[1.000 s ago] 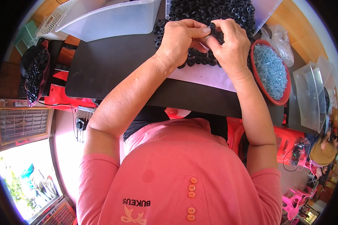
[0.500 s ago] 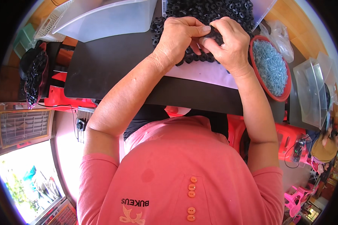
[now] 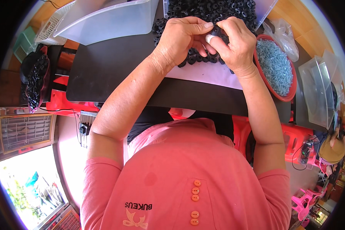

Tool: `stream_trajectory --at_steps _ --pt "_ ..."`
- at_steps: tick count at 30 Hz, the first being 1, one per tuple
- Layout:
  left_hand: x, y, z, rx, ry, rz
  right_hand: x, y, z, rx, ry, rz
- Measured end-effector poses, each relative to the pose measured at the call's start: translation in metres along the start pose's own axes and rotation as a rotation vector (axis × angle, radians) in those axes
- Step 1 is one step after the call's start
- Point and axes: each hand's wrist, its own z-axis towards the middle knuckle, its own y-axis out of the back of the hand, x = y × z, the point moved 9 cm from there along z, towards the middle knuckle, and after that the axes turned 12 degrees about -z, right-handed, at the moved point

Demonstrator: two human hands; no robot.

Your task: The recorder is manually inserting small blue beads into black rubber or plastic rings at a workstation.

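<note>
Where both fingertips meet, small black part [image 3: 216, 30] pinched btwn left hand [image 3: 180, 38], right hand [image 3: 235, 46].

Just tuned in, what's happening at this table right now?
A person in a pink shirt works over a black table. Both hands, left hand and right hand, meet over a pile of small black parts, pinching one black part between the fingers. A red bowl of small metal pieces sits to the right, a clear bin to the left.
</note>
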Motion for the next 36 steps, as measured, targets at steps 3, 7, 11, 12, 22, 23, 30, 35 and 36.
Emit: stream_trajectory --at_steps 3,7,11,12,22,23,30,35,36 --pt "0.004 -0.003 -0.002 0.026 0.031 0.078 0.004 -0.001 -0.001 0.001 0.039 -0.001" --pt "0.005 -0.011 -0.002 0.041 0.044 0.05 0.005 -0.001 0.0 -0.023 0.047 -0.041" --pt "-0.037 -0.007 -0.014 -0.097 -0.314 0.284 -0.011 -0.02 0.001 0.248 -0.202 0.24" --pt "-0.053 -0.011 -0.02 -0.142 -0.343 0.387 -0.018 -0.014 0.004 0.32 -0.309 0.35" --pt "-0.199 -0.007 -0.051 -0.641 -0.83 1.325 -0.049 0.04 -0.042 0.567 -0.277 0.06" --pt "-0.176 -0.011 -0.043 -0.473 -0.904 1.103 -0.04 0.045 -0.054 0.538 -0.177 -0.026" --pt "-0.038 -0.05 -0.03 0.054 -0.387 0.835 -0.006 0.029 -0.074 0.644 -0.025 -0.381" --pt "0.031 -0.038 -0.021 0.143 -0.005 0.68 0.002 0.016 -0.077 0.691 -0.062 -0.434" --pt "0.035 -0.038 -0.022 0.146 -0.002 0.679 0.004 0.015 -0.078 0.683 -0.055 -0.464"
